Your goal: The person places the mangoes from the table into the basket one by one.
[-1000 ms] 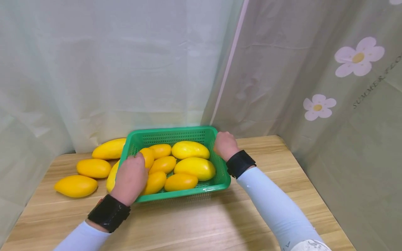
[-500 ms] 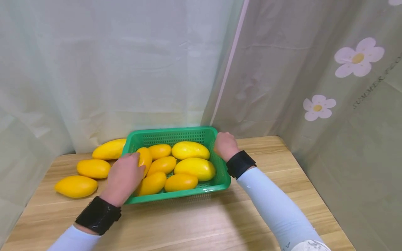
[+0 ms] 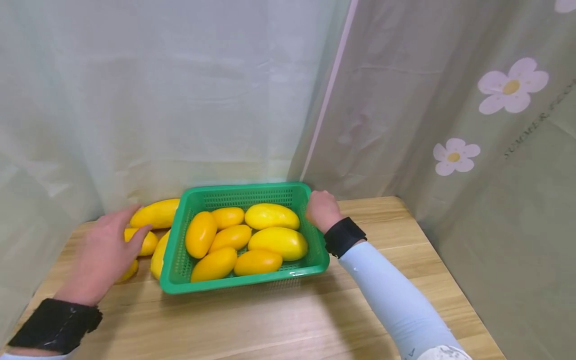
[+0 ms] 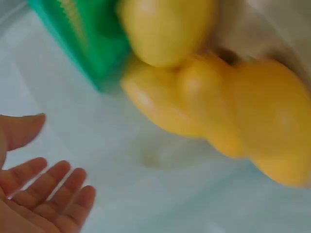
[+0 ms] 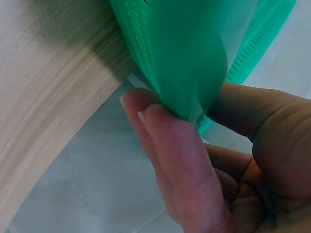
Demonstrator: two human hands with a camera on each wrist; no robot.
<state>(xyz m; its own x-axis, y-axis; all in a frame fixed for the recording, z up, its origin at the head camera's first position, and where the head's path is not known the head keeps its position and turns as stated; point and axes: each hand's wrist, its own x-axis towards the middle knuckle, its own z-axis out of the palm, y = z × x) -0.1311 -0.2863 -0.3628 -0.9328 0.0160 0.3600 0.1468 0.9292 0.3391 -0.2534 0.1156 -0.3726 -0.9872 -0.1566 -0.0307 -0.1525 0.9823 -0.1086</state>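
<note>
A green plastic basket [image 3: 245, 287] holds several yellow mangoes, among them an upright one [image 3: 201, 234] at its left end and two paler, larger ones [image 3: 278, 243] on the right. My right hand [image 3: 323, 210] grips the basket's right rim, its fingers [image 5: 177, 155] outside and thumb over the wall in the right wrist view. My left hand [image 3: 103, 250] is empty, fingers spread, over the loose mangoes left of the basket. It partly hides a mango [image 3: 148, 243] and most of another [image 3: 129, 271]. In the left wrist view, blurred mangoes [image 4: 272, 111] lie beyond the fingertips.
Another loose mango [image 3: 155, 214] lies at the back left, and one [image 3: 159, 256] sits against the basket's left side. The wooden table [image 3: 279, 325] meets a pale curtain [image 3: 193, 100] behind and a flowered one [image 3: 495, 210] at right.
My left hand has let go of the mango at the basket's left end and moved left over the loose mangoes. The right hand has stayed on the rim.
</note>
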